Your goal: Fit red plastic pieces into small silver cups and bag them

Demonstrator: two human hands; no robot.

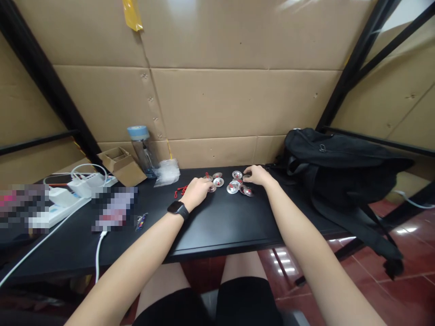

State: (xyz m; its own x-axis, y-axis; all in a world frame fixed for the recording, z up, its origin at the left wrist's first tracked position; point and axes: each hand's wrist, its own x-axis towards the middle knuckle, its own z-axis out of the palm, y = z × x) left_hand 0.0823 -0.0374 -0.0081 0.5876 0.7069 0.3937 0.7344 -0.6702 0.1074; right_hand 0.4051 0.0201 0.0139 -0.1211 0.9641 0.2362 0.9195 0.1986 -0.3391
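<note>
Several small silver discs with red centres lie in two groups on the black table [217,226]. My left hand [196,192], with a dark watch on its wrist, rests at the left group [218,182]; its fingers are together over the discs, and what they hold is hidden. Red cords [180,192] lie just left of that hand. At the right group [233,187], my right hand [257,175] reaches in from the right, its fingers curved and apart around a disc [246,178] at the group's right edge. Whether it grips that disc is unclear.
A black bag [340,167] fills the right side. Along the back left stand a bottle [142,149], an opened carton [122,167] and clear plastic bags [167,172]. Farther left are a power strip [56,213], white cables, a blurred phone [115,210] and a small trinket [140,222].
</note>
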